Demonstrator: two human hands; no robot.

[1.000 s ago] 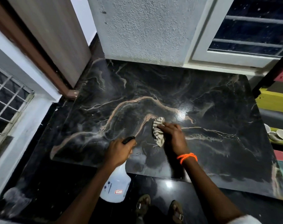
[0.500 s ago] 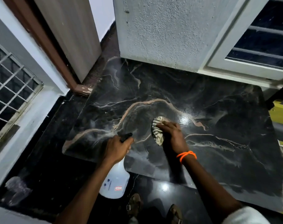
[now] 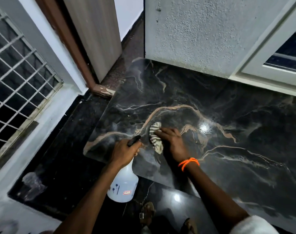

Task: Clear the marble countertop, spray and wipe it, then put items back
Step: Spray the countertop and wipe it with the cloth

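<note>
A striped cloth (image 3: 155, 139) is being pressed flat onto the black marble countertop (image 3: 236, 115) by the right hand (image 3: 172, 142), the fingers spread over it and closed down on the bunched fabric; an orange cord bracelet (image 3: 188, 163) is being worn on that wrist. A white spray bottle (image 3: 124, 184) is being held by the left hand (image 3: 124, 152), the fingers wrapped tight around its neck, with the black nozzle (image 3: 134, 140) being pointed over the slab's near left corner; the bottle's body is hanging below the counter edge, above the dark floor (image 3: 63, 149). The cloth is lying near the left part of the slab, beside a tan vein; a ceiling light is being reflected to its right. Sandalled feet (image 3: 148, 214) are being shown below.
</note>
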